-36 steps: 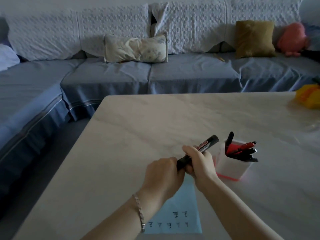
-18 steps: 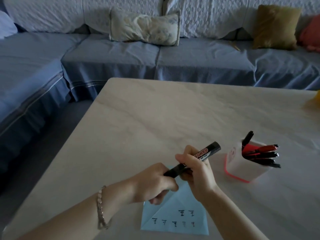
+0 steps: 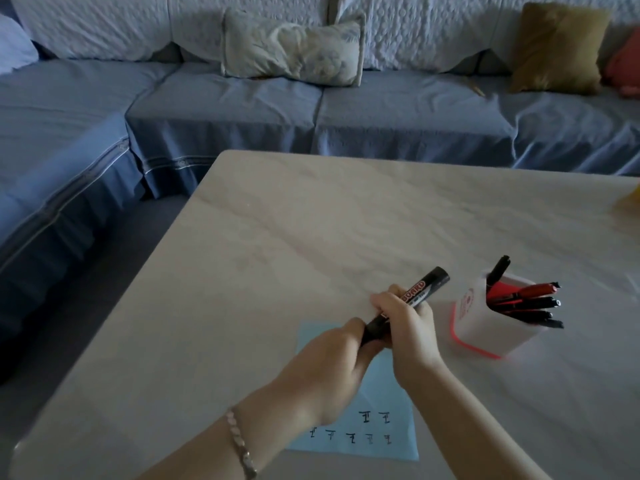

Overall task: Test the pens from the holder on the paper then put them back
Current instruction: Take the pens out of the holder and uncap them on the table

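beside the holder (image 3: 485, 332), left hand (image 3: 332, 362) and right hand (image 3: 410, 329) both clench the marker (image 3: 424, 288), seemingly working its cap; next needs a straight pull.

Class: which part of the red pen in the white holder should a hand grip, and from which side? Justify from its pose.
Grip the red pen by its upper end, which juts right past the rim of the holder; the rest is hidden inside. Come from above-right, since black pens lie close beneath it, and probably draw it out along its lean.
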Tool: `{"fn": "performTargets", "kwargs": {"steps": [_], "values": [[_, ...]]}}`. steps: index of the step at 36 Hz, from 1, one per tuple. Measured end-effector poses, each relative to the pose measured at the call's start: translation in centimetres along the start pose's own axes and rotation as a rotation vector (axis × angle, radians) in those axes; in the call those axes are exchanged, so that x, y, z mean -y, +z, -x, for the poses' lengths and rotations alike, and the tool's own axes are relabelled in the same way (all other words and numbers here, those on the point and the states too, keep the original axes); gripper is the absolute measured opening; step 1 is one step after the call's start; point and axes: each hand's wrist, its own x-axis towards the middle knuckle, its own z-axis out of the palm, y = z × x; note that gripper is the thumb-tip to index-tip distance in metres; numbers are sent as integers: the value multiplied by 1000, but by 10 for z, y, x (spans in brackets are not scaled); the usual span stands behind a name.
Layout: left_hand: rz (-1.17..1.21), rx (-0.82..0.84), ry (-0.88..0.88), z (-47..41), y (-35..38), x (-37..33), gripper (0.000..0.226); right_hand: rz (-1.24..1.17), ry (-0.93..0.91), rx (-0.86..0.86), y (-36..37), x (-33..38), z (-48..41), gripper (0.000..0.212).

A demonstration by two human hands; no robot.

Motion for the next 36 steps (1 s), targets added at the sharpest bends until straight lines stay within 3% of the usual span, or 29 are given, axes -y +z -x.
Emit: {"fn": "performTargets", "kwargs": {"steps": [2,4,7,9,12,15,17,20,23,27,33,36], "values": [[164,5,-85,-6,0,-2,24,-37,58,38,3,-1,-4,43],[479,80,-185,-6,-4,-3,26,-84,108,48,8,-1,-10,44],[993,342,-274,11,-24,3,27,-493,162,-68,-13,18,-31,43],[1184,314,-371,22,-38,17,25,-616,91,-136,-34,40,-46,39],[990,28,-546,14,-42,52,26,-342,88,-24,-30,53,-52,39],[812,-105,-568,-4,-32,68,26,89,294,211,-7,43,-51,48],[622,-186,-483,-13,-28,73,23,353,378,269,-2,33,-51,55],[309,-314,-290,-22,-24,80,18,725,315,265,-6,12,-55,53],[127,-407,-232,-30,-21,92,14,879,260,268,-9,-3,-66,49],[81,-573,-293,-40,-28,111,15,1170,49,226,11,-7,-88,50],[-55,-648,-390,-55,-38,153,12,1228,-107,299,73,-34,-107,35],[-110,-620,-415,-59,-38,166,13,1243,-102,292,100,-49,-108,45]]}}
